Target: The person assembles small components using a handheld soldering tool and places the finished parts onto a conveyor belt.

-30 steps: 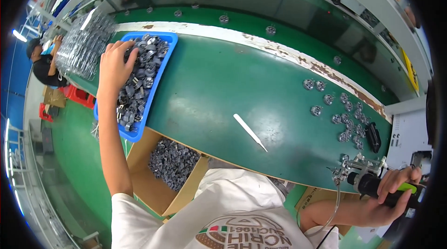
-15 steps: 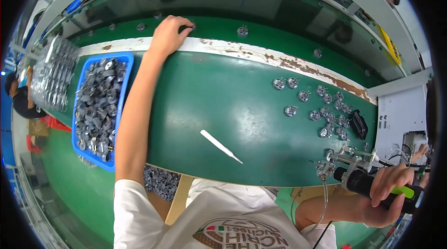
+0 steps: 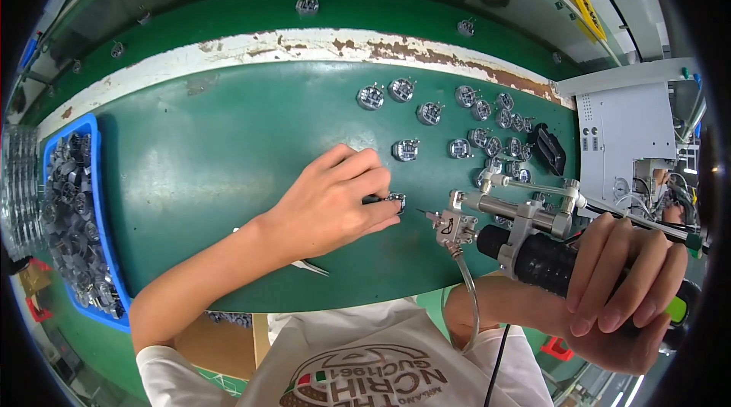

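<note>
Above the middle of the green table, my left hand (image 3: 339,194) pinches a small round grey part with pins (image 3: 397,201) between thumb and fingers. My right hand (image 3: 628,277) wraps round the black grip of a handheld dispensing gun (image 3: 537,258). Its thin needle tip points left at the pinched part, a short gap away. A clear tube (image 3: 474,308) hangs from the gun's metal valve. Several similar round parts (image 3: 430,112) lie beyond and to the right of my left hand. A white tapered tool (image 3: 311,267) is partly hidden under my left forearm.
At the left stands a blue bin (image 3: 97,178) heaped with dark grey parts, beside stacked clear trays (image 3: 21,186). A chipped white ledge (image 3: 259,43) separates the table from a green belt (image 3: 228,22) carrying spaced parts. Right: a black holder (image 3: 547,150) and grey machine (image 3: 628,125).
My left hand has come back from the belt to the table's middle, with a round part in it. My right hand still holds the gun. The view has shifted to the right.
</note>
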`<state>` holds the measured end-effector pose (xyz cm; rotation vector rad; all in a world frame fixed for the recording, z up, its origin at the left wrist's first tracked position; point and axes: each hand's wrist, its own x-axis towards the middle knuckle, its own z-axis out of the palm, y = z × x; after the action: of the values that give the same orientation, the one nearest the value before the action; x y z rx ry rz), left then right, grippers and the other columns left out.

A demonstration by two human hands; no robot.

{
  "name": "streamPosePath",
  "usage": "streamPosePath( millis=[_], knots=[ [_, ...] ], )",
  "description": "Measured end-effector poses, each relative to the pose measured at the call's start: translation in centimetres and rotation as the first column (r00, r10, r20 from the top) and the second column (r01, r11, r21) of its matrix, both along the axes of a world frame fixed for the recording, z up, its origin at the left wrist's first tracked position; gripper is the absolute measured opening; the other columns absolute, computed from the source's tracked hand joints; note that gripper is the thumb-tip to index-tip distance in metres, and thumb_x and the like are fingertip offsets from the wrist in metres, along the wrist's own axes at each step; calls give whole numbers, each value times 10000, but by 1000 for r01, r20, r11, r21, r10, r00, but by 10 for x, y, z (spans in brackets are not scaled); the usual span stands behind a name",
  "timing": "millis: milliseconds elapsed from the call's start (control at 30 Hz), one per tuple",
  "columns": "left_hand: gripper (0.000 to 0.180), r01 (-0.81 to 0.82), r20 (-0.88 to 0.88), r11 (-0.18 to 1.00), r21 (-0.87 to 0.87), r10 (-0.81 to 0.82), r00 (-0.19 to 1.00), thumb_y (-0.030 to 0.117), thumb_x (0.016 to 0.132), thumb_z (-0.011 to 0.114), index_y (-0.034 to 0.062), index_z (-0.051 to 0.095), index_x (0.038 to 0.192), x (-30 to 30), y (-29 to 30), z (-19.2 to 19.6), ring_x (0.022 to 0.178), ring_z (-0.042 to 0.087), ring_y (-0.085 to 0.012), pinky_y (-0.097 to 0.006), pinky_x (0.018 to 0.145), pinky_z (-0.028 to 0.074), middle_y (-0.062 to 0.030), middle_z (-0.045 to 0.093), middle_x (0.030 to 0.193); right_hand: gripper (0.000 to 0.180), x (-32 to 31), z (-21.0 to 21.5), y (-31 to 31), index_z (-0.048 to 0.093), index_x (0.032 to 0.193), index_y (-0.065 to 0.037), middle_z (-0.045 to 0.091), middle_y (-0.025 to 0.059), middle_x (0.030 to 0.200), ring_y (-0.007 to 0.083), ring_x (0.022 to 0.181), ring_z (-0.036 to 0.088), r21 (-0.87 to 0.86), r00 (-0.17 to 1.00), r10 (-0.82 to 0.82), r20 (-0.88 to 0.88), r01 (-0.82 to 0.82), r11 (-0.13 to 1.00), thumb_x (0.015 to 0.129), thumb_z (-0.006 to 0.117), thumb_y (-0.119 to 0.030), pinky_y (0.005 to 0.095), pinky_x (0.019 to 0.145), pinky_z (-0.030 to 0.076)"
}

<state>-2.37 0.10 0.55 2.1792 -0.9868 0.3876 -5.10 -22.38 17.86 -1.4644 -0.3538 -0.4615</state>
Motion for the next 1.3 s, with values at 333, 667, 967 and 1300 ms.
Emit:
streamPosePath(
  millis=[333,667,967,1300],
  knots=[
    [156,-32,88,999,-29,35,996,143,712,861,119,739,806,-1,-7,-10,858,578,-184,-335,695,442,5,580,875,296,7,-6,10,439,718,-138,502,-6,558,61,344,464,49,977,-211,30,209,977,805,658,-316,132,470,458],
    [136,-48,77,998,-39,51,996,130,705,847,114,731,774,-3,-9,-11,847,573,-175,-335,699,447,4,568,861,252,23,-17,3,448,731,-131,489,-5,513,47,334,472,38,968,244,63,-247,968,819,675,-197,137,365,412],
    [131,-45,66,998,-38,47,997,130,705,844,112,727,761,-3,-8,-10,848,576,-174,-335,701,447,3,558,844,247,21,-19,19,428,725,-132,486,11,567,43,323,435,60,992,104,77,-108,992,876,621,-164,135,321,359],
    [302,-35,-48,999,-19,34,998,168,705,852,89,721,965,-1,-5,-4,844,579,-193,-336,687,457,-5,580,836,273,10,16,-30,409,604,-143,514,16,609,67,318,428,324,905,366,215,-420,848,703,644,-46,130,386,370]
  ],
)
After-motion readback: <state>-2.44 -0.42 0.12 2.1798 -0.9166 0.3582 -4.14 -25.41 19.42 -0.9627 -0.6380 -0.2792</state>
